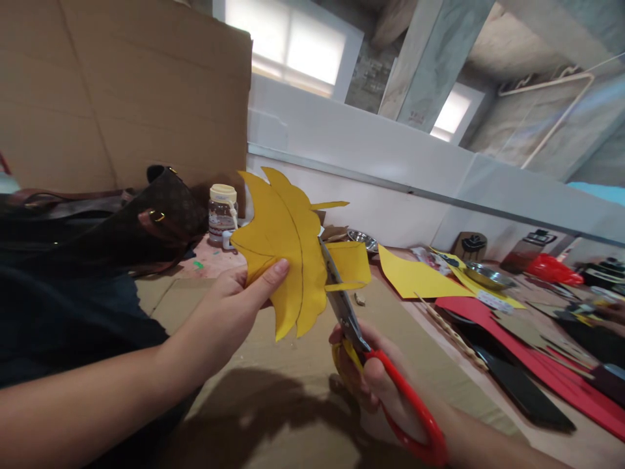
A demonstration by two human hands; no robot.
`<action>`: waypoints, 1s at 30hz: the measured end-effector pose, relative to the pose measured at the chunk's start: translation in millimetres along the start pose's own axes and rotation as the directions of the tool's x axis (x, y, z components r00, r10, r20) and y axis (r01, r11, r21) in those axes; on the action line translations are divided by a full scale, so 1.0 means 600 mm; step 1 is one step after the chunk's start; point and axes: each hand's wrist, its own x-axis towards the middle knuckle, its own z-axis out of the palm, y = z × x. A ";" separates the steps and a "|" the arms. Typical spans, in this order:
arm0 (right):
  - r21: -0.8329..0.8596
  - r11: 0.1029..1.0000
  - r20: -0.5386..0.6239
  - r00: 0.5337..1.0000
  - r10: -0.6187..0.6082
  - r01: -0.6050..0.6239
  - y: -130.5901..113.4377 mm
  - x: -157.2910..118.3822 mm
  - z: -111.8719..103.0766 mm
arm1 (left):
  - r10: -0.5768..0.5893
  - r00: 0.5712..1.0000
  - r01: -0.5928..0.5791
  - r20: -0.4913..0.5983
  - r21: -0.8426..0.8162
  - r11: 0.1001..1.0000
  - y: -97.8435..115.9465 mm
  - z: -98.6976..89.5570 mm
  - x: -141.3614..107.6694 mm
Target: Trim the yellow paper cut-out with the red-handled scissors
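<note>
My left hand (251, 290) pinches a yellow paper cutout (288, 241) between thumb and fingers, holding it up over the cardboard. The cutout has pointed tips on its left, a scalloped right edge and dark pencil lines. In my right hand (371, 371) are red-handled scissors (346, 316), their blades at the cutout's right edge. A yellow strip (349, 264) juts out to the right beside the blades. More yellow material (347, 365) shows by my right fingers; whether it is held there I cannot tell.
Brown cardboard (254, 378) covers the table below my hands. A bottle (223, 212) and a dark handbag (161, 218) stand at left. To the right lie yellow sheets (420, 277), red sheets (532, 352), a black phone-like slab (527, 387) and a metal bowl (488, 277). Another person's hand (612, 316) appears far right.
</note>
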 end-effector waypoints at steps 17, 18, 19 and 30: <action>0.039 0.999 0.021 0.999 0.034 -0.035 -0.015 0.003 0.005 | 0.036 0.999 -0.035 -0.038 0.031 0.999 0.007 -0.002 0.008; 0.044 0.998 0.023 0.999 0.036 -0.037 -0.016 0.003 0.005 | 0.040 0.998 -0.038 -0.043 0.037 0.999 0.008 -0.002 0.008; 0.045 0.998 0.025 0.999 0.041 -0.042 -0.017 0.004 0.006 | 0.045 0.998 -0.043 -0.045 0.045 0.998 0.009 -0.002 0.008; 0.020 1.000 0.010 1.000 -0.009 0.008 -0.002 0.002 0.003 | 0.054 0.998 -0.052 -0.015 0.118 0.992 0.008 -0.003 0.008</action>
